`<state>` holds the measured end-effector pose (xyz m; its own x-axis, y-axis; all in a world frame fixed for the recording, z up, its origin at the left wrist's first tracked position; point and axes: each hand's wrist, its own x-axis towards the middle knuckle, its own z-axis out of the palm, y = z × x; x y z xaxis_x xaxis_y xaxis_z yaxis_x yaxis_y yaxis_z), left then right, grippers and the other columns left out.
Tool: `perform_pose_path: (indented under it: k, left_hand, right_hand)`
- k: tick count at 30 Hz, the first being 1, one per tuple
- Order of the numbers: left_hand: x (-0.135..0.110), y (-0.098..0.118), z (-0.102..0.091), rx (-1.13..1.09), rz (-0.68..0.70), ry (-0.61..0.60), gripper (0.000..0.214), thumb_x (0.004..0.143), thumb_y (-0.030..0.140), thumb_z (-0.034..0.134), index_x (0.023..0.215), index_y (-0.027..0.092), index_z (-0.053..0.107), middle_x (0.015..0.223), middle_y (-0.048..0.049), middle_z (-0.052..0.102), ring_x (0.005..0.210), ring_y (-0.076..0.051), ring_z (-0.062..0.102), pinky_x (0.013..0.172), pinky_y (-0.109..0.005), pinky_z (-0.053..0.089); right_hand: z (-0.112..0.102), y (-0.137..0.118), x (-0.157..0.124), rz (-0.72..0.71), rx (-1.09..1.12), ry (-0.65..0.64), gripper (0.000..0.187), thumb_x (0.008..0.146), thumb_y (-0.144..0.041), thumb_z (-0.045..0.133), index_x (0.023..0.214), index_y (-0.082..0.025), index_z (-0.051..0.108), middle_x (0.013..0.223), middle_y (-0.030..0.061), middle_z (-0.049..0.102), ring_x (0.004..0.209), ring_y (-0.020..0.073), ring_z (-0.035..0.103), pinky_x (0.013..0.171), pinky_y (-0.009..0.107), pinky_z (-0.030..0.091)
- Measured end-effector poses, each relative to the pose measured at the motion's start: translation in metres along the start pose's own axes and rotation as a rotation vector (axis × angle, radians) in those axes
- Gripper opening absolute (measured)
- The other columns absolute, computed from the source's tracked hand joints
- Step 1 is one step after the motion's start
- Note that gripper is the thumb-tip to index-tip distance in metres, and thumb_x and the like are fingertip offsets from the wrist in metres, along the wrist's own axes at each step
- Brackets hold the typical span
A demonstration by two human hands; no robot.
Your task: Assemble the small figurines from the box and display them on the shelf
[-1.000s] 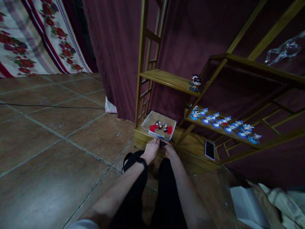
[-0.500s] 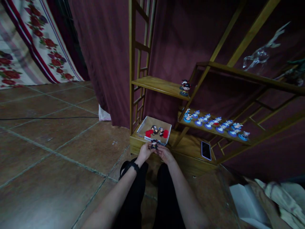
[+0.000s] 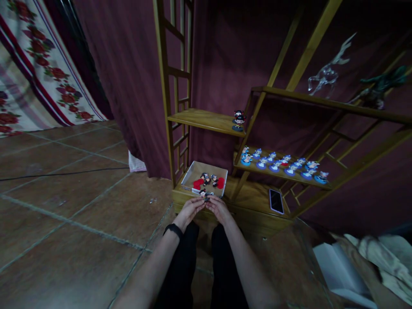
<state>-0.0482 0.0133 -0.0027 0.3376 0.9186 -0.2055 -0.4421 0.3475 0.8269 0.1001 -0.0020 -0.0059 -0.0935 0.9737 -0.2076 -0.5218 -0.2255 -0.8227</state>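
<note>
Both hands meet in front of a shallow cardboard box (image 3: 189,174), holding a small black-haired figurine (image 3: 202,193) between them. My left hand (image 3: 190,209) is closed on its left side, with the fingertips at its dark base. My right hand (image 3: 218,207) pinches the base from the right. The figurine is tilted, its head toward the box, and the fingers partly hide its lower part. Inside the box lie more black-haired figurines (image 3: 206,180) and red pieces (image 3: 220,183).
The box sits on the low ledge of a wooden shelf (image 3: 206,119), with a phone (image 3: 276,201) farther right. Two black-haired figurines (image 3: 238,122) stand above. Several blue-and-white figurines (image 3: 275,165) fill the right shelf. A clear deer-like ornament (image 3: 325,77) is higher up. An open white box (image 3: 334,266) lies lower right.
The figurine in my hands has tipped and moved slightly left, and my fingers now cover more of its base. The view has shifted a little.
</note>
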Motion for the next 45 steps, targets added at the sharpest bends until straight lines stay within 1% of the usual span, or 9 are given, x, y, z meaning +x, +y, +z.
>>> perform_pose_path:
  k: [4,11,16,20,26,29,35,42,45]
  left_hand:
    - [-0.001,0.003,-0.001,-0.066,0.004,0.016,0.021,0.068,0.009,0.064,0.088,0.012,0.061,0.085,-0.0067,0.067,0.078,-0.013,0.063,0.082,-0.028,0.048]
    - [0.001,0.002,-0.003,-0.114,-0.006,0.011,0.011,0.071,0.009,0.06,0.082,0.01,0.06,0.08,-0.0076,0.066,0.075,-0.014,0.064,0.083,-0.029,0.049]
    - [0.002,0.002,-0.003,-0.156,-0.017,0.016,0.014,0.068,0.006,0.061,0.081,0.009,0.061,0.083,-0.0099,0.067,0.076,-0.015,0.064,0.08,-0.028,0.05]
    - [0.001,0.001,-0.001,-0.171,-0.017,0.003,0.018,0.066,0.003,0.062,0.083,0.01,0.062,0.084,-0.0095,0.067,0.079,-0.017,0.064,0.081,-0.03,0.049]
    - [-0.001,-0.003,0.002,-0.124,0.002,0.01,0.024,0.063,0.001,0.065,0.085,0.012,0.063,0.085,-0.0077,0.067,0.081,-0.017,0.064,0.082,-0.029,0.049]
    - [-0.001,-0.004,0.005,-0.107,0.016,0.025,0.022,0.062,0.003,0.066,0.082,0.012,0.064,0.084,-0.0075,0.067,0.08,-0.016,0.064,0.081,-0.029,0.049]
    - [0.0,-0.006,0.009,-0.049,0.038,0.09,0.021,0.06,0.008,0.07,0.079,0.013,0.064,0.08,-0.006,0.067,0.076,-0.014,0.063,0.077,-0.027,0.048]
    - [0.002,-0.014,0.011,0.043,0.124,0.091,0.027,0.053,0.011,0.072,0.079,0.012,0.064,0.075,-0.0042,0.066,0.067,-0.012,0.06,0.066,-0.023,0.045]
    - [0.003,-0.016,0.012,0.071,0.151,0.098,0.029,0.052,0.012,0.073,0.08,0.013,0.064,0.076,-0.004,0.066,0.066,-0.011,0.059,0.065,-0.023,0.044]
  right_hand:
    - [0.002,-0.002,-0.002,-0.045,0.006,-0.012,0.026,0.06,-0.027,0.071,0.082,-0.016,0.064,0.079,0.0044,0.068,0.077,0.0144,0.063,0.081,0.031,0.045]
    - [0.005,0.0,-0.003,-0.123,-0.013,-0.033,0.027,0.057,-0.028,0.073,0.08,-0.015,0.064,0.08,0.0036,0.068,0.076,0.0148,0.063,0.082,0.034,0.045]
    - [0.005,0.001,0.0,-0.12,-0.047,-0.003,0.03,0.053,-0.032,0.075,0.076,-0.015,0.063,0.081,0.0045,0.067,0.077,0.0174,0.062,0.079,0.036,0.047]
    - [0.002,0.001,0.002,-0.138,-0.066,0.016,0.026,0.057,-0.035,0.072,0.073,-0.016,0.064,0.077,0.0036,0.066,0.073,0.0167,0.062,0.077,0.035,0.048]
    - [-0.003,0.004,0.006,-0.167,-0.086,0.062,0.028,0.056,-0.04,0.071,0.072,-0.017,0.064,0.079,0.0046,0.065,0.072,0.0175,0.062,0.074,0.035,0.049]
    - [-0.005,0.005,0.007,-0.177,-0.087,0.058,0.029,0.056,-0.04,0.07,0.071,-0.017,0.064,0.078,0.0044,0.065,0.071,0.0171,0.062,0.073,0.035,0.049]
    - [-0.005,0.007,0.007,-0.15,-0.067,0.066,0.025,0.055,-0.036,0.072,0.066,-0.016,0.062,0.072,0.0023,0.064,0.071,0.0153,0.061,0.074,0.033,0.048]
    - [-0.002,0.01,0.005,-0.115,0.024,0.083,0.023,0.053,-0.031,0.073,0.063,-0.017,0.059,0.07,0.0009,0.063,0.07,0.015,0.06,0.072,0.033,0.049]
    - [-0.003,0.01,0.005,-0.091,0.049,0.074,0.023,0.053,-0.03,0.073,0.065,-0.017,0.059,0.072,0.0011,0.064,0.071,0.0152,0.061,0.073,0.033,0.048]
